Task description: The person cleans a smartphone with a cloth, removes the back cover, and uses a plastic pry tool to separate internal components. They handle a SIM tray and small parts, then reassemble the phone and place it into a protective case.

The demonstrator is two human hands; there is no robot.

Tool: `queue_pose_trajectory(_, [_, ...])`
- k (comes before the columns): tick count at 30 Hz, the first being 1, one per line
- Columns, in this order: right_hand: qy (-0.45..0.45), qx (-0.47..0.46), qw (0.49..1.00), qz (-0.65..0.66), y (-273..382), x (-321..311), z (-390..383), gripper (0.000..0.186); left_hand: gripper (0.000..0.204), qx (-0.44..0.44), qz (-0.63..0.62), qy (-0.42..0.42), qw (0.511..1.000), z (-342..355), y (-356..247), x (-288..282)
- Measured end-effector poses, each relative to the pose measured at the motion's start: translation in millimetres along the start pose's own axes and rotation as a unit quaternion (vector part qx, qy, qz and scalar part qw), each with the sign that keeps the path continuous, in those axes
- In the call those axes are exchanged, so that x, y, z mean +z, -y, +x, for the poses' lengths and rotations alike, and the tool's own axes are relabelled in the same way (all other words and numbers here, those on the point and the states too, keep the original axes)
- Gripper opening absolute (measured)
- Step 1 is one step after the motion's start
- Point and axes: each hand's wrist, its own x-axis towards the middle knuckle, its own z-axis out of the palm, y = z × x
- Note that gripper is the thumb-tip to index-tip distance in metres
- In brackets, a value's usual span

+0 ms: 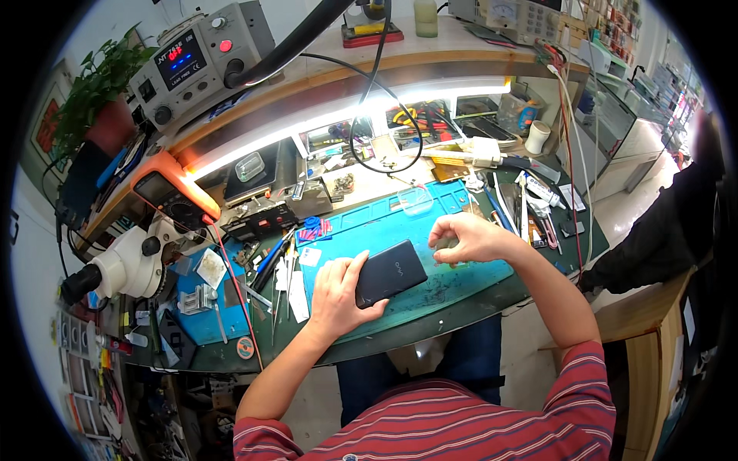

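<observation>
A dark smartphone, back side up, lies tilted over the blue work mat. My left hand is closed on its left end, thumb along the near edge and fingers at the far edge. To the right of the phone and apart from it, my right hand is raised above the mat with fingers curled together in a pinch. Something small and pale may be between those fingertips, but I cannot make out what. Beyond the hands, a small clear plastic box sits on the mat.
Tweezers and screwdrivers lie left of the mat, with more tools and tubes at its right. A microscope and an orange multimeter stand at the left. A black cable loops down over the bench. Dark clothing of another person shows at the right.
</observation>
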Motion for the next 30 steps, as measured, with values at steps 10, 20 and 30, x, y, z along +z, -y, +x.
queue_pose_trajectory(10, [-0.018, -0.018, 0.99, 0.136, 1, 31, -7, 0.017, 0.086, -0.057, -0.031, 0.014, 0.998, -3, 5, 3])
queue_pose_trajectory(20, [-0.138, -0.009, 0.952, 0.275, -9, 76, 0, 0.024, 0.084, -0.121, -0.034, 0.016, 0.992, -4, 4, 2])
queue_pose_trajectory(30, [-0.237, -0.033, 0.91, 0.339, -4, 115, 13, 0.023, 0.084, -0.147, -0.026, -0.016, 0.989, -6, 2, 2])
